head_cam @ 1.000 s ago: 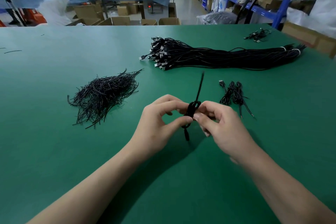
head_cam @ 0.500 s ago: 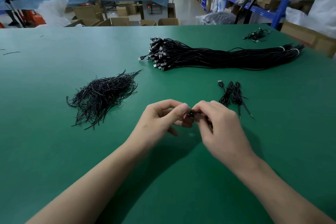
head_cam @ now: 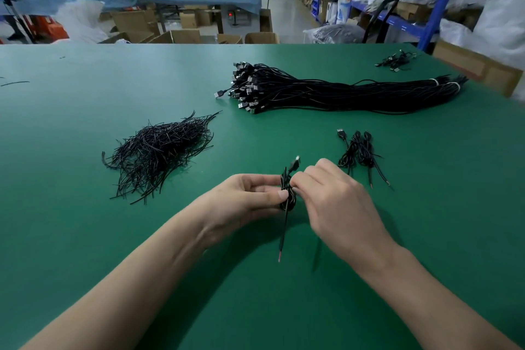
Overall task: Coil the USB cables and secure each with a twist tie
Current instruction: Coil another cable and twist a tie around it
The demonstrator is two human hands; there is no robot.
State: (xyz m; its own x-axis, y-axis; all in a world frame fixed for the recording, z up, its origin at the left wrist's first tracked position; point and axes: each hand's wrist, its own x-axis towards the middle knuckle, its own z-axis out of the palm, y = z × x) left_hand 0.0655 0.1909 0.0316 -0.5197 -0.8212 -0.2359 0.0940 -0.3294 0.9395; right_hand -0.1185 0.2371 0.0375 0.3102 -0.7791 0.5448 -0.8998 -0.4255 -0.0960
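Over the green tabletop (head_cam: 113, 236), both hands met on a small coiled cable (head_cam: 287, 196), held just above the surface near the middle of the view. The left hand (head_cam: 244, 196) came in from the left, its grip clamped on the coil with the thumb pressed across the front of the loops and the other fingers curled behind. The right hand (head_cam: 335, 202) came in from the right, back upward, its grip closed on the coil's upper part with the fingertips bunched there; whether a twist tie sat between those fingertips could not be told. A USB plug (head_cam: 296, 162) stuck up and slightly right from the top of the coil, and a straight tail end (head_cam: 284, 233) hung below it, its tip showing red. To the left, well apart from the hands, lay a loose pile of twist ties (head_cam: 162, 150), thin black strands splayed in all directions. Beyond the hands stretched a long bundle of uncoiled cables (head_cam: 341, 92), plugs fanned out at its left end and pale bands round its right end. Near the right hand, between it and that bundle, lay finished coils (head_cam: 359, 150) side by side, touching, with tails trailing toward the near edge. A small cluster of cables (head_cam: 396, 60) rested at the far right of the tabletop. Behind stood cardboard boxes (head_cam: 184, 36) and blue shelving (head_cam: 443, 0).
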